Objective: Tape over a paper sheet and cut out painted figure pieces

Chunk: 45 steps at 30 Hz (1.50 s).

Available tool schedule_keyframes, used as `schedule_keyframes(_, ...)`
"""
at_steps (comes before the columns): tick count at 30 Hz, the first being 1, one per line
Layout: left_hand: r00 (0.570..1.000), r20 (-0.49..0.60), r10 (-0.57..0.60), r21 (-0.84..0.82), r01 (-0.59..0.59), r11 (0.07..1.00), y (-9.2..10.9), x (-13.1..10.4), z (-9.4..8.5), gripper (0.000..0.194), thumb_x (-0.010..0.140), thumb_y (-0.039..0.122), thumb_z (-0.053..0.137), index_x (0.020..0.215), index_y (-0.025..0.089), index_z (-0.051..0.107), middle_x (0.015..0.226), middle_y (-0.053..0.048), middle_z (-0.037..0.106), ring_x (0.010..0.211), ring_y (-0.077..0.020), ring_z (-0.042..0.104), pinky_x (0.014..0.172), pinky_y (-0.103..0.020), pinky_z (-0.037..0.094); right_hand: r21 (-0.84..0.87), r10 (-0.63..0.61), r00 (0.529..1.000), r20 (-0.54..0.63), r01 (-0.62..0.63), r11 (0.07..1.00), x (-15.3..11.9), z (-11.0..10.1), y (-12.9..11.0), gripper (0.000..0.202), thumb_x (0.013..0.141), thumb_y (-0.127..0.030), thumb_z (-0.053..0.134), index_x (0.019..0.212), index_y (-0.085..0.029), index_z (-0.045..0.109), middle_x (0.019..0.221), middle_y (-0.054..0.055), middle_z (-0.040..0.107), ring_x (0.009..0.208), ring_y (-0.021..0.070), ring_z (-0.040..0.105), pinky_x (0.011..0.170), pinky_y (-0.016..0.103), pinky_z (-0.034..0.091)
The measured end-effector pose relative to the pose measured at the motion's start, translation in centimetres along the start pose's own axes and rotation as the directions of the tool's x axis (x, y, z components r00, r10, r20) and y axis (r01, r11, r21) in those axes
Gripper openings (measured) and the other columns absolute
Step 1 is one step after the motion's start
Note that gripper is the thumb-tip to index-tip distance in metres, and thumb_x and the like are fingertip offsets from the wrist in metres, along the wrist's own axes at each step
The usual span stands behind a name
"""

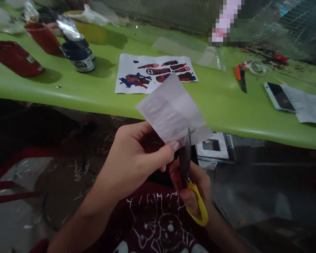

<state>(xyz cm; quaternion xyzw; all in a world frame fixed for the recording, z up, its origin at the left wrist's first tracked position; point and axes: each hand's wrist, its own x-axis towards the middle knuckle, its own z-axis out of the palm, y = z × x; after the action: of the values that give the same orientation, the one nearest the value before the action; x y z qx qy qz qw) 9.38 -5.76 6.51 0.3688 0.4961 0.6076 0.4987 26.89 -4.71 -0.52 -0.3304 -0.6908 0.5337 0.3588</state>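
My left hand (139, 154) pinches the lower corner of a whitish sheet of paper (171, 109) between thumb and fingers. In my right hand (193, 186) are scissors (196, 203) with a yellow handle, their dark blades pointing up at the paper's lower right edge. A narrow strip of the paper (202, 135) sticks out to the right of the blades. Behind the held sheet, a white page with red and dark blue painted shapes (129, 75) lies on the green table (94, 98).
Red containers (18, 59) (46, 40), a dark blue paint jar (77, 58) and a yellow bowl (91, 31) stand at the left. An orange cutter (241, 77), a roll of tape (256, 67), a phone (280, 96) and papers (310, 105) lie at the right.
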Motion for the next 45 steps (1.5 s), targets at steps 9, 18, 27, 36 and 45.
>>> schedule_keyframes(9, 1.0, 0.014, -0.027, -0.068, 0.028, 0.997, 0.1, 0.2, 0.2, 0.029, 0.08, 0.001, 0.073, 0.058, 0.019, 0.065, 0.05, 0.008, 0.058, 0.044, -0.0037, 0.053, 0.042, -0.011, 0.044, 0.003, -0.013, 0.999, -0.047, 0.013, 1.0, 0.1, 0.5, -0.3, 0.054, 0.088, -0.075, 0.056, 0.091, -0.021, 0.064, 0.065, -0.003, 0.049, 0.052, 0.011, 0.04, 0.047, 0.027, 0.03)
schedule_keyframes(18, 0.997, 0.019, -0.079, -0.192, 0.081, 0.978, 0.5, -0.1, 0.8, 0.031, 0.08, -0.001, 0.072, 0.058, 0.019, 0.064, 0.051, 0.008, 0.058, 0.044, -0.0035, 0.053, 0.042, -0.01, 0.048, -0.066, -0.139, 0.988, -0.064, 0.135, 0.989, 0.4, 0.5, -0.1, 0.049, 0.094, -0.068, 0.053, 0.083, -0.021, 0.061, 0.062, -0.002, 0.049, 0.051, 0.0124, 0.042, 0.048, 0.028, 0.032)
schedule_keyframes(27, 0.997, 0.03, -0.078, -0.213, 0.082, 0.974, 0.3, -0.1, 0.6, 0.031, 0.082, -0.001, 0.072, 0.06, 0.02, 0.066, 0.051, 0.01, 0.06, 0.044, -0.0018, 0.055, 0.043, -0.008, 0.048, -0.075, -0.176, 0.983, -0.055, 0.172, 0.982, 0.6, 0.6, 0.3, 0.046, 0.097, -0.063, 0.052, 0.08, -0.021, 0.058, 0.063, -0.003, 0.049, 0.051, 0.0118, 0.042, 0.047, 0.027, 0.032)
schedule_keyframes(36, 0.989, 0.113, -0.096, -0.2, 0.117, 0.973, 0.0, 0.3, 0.1, 0.031, 0.072, -0.007, 0.077, 0.062, 0.021, 0.07, 0.051, 0.011, 0.063, 0.044, -0.0032, 0.058, 0.043, -0.008, 0.049, -0.05, -0.202, 0.977, -0.075, 0.198, 0.979, 0.6, 0.7, 0.7, 0.046, 0.097, -0.063, 0.053, 0.081, -0.021, 0.06, 0.061, -0.004, 0.048, 0.05, 0.0105, 0.041, 0.046, 0.027, 0.03)
schedule_keyframes(45, 0.989, 0.11, -0.102, -0.219, 0.124, 0.968, -0.1, 0.1, 0.3, 0.03, 0.075, -0.006, 0.076, 0.063, 0.022, 0.071, 0.052, 0.011, 0.062, 0.044, -0.0033, 0.057, 0.043, -0.009, 0.05, -0.055, -0.171, 0.98, -0.097, 0.166, 0.985, 0.5, 0.8, 0.6, 0.048, 0.096, -0.065, 0.053, 0.081, -0.02, 0.061, 0.061, -0.004, 0.048, 0.05, 0.0109, 0.041, 0.047, 0.028, 0.03)
